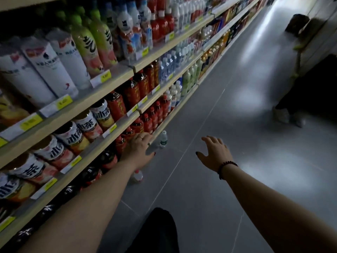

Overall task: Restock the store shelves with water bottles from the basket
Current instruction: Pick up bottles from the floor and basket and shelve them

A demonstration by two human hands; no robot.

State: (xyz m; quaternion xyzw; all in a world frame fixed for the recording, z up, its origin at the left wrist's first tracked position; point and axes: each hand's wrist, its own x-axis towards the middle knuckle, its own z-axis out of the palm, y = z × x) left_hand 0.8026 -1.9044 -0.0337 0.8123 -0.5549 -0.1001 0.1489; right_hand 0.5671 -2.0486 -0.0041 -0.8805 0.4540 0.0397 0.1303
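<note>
My left hand [139, 148] reaches out low beside the bottom shelf [165, 123] and grips a clear water bottle [162, 140] with a green label and white cap, its cap pointing away from me. The bottle is next to the red-labelled bottles on the lowest shelf. A second small bottle [137, 177] with a red label sits on the floor under my left forearm. My right hand [215, 152] hovers over the grey floor to the right, fingers spread and holding nothing; a dark bead bracelet is on its wrist. No basket is in view.
Long shelves [113, 92] full of drink bottles run along the left. The grey tiled aisle floor [228, 125] stretches ahead. A person in dark clothes [310, 92] stands at the right with a green-handled mop. A dark bin [297, 24] is farther back.
</note>
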